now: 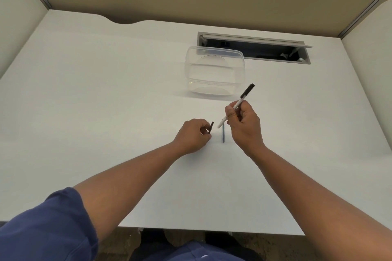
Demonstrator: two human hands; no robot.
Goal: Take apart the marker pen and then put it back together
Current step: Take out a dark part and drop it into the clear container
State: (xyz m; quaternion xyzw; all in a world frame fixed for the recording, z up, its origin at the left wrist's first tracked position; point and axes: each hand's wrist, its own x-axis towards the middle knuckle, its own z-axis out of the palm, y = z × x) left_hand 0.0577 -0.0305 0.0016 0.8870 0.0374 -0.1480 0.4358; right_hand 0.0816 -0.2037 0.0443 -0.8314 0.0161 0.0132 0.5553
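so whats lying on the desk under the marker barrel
A thin dark rod, probably the ink core, lies on the white desk below the marker barrel held in the right hand. Its far end is hidden behind that hand and barrel.

Two bare hands: the left hand (pixel 194 134) and the right hand (pixel 244 125). One white marker barrel with a black cap (pixel 237 105). One small black end plug (pixel 211 127). One thin dark ink rod (pixel 223 135). One clear plastic rectangular container (pixel 214 70), far right. One grey cable slot (pixel 254 47). One white desk (pixel 106 91).
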